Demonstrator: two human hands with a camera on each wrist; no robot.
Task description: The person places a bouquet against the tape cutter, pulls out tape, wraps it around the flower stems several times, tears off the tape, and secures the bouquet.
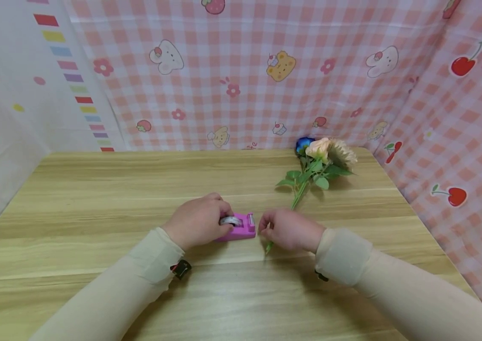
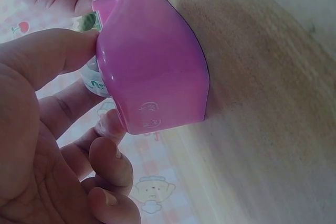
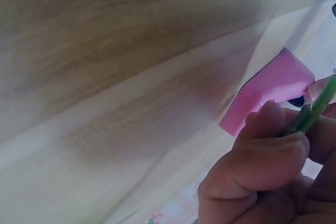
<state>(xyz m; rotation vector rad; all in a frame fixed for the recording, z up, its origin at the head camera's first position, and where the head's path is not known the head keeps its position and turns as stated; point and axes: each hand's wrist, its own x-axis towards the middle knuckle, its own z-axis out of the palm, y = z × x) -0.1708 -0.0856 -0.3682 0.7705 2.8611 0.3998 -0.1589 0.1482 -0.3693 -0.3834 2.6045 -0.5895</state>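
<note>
A pink tape dispenser [image 1: 245,232] with a roll of tape [image 1: 230,221] sits on the wooden table, its cutter end pointing right. My left hand [image 1: 200,221] grips it; in the left wrist view, thumb and fingers hold the dispenser's side [image 2: 152,61]. Just right of the cutter is my right hand [image 1: 293,229], fingers curled round the green stems [image 3: 316,109] of some flowers. The stem ends [image 1: 268,247] stick out below that hand. Beyond it lie a blue flower [image 1: 304,145], a peach rose [image 1: 317,149] and a cream, many-petalled flower [image 1: 344,154]. Whether tape is between the right fingertips is hidden.
The wooden table [image 1: 95,199] runs back to a pink checked cloth [image 1: 241,57] with cartoon prints. More checked cloth [image 1: 458,137] hangs along the right side, and a white cloth [image 1: 6,85] with coloured dots on the left.
</note>
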